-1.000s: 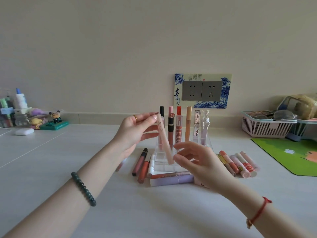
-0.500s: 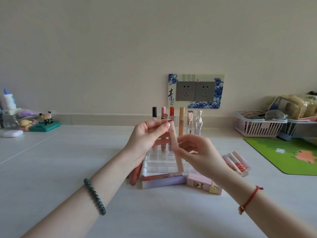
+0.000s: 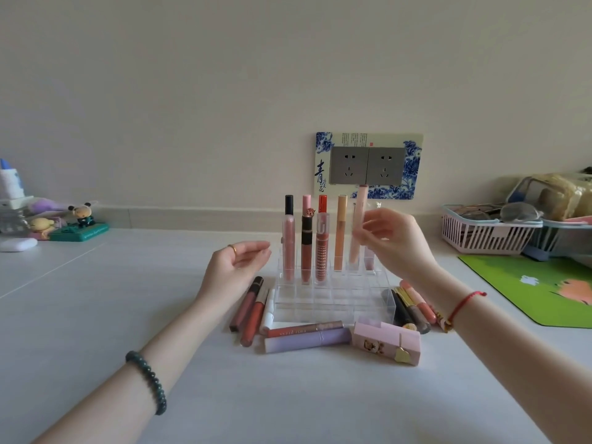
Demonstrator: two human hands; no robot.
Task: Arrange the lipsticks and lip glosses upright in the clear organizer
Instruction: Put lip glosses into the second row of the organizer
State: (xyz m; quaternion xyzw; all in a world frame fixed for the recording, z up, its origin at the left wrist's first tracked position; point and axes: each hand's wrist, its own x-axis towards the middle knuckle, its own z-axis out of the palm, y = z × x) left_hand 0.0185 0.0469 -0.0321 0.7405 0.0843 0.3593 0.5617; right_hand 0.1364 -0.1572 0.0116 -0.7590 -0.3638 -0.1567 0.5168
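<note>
The clear organizer (image 3: 333, 299) stands in the middle of the table, and several glosses and lipsticks stand upright along its back row. My right hand (image 3: 395, 243) pinches a pale pink lip gloss (image 3: 358, 225), held upright with its lower end in the back row, right of the orange tube (image 3: 340, 232). My left hand (image 3: 237, 267) hovers left of the organizer, fingers loosely apart and holding nothing. Loose tubes lie flat on the table: three to the left (image 3: 253, 310), a lilac tube (image 3: 307, 342) and a pink box (image 3: 386, 342) in front, several more (image 3: 413, 307) at the right.
A white basket (image 3: 487, 233) with glasses stands at the back right beside a clear pouch. A green mat (image 3: 538, 288) lies on the right. Small figurines and bottles (image 3: 48, 222) sit at the back left. A double wall socket (image 3: 366, 165) is behind the organizer.
The pale pink gloss went from both hands, tilted over the front of the organizer, into my right hand alone, upright at the back row. My left hand let go and drew back left.
</note>
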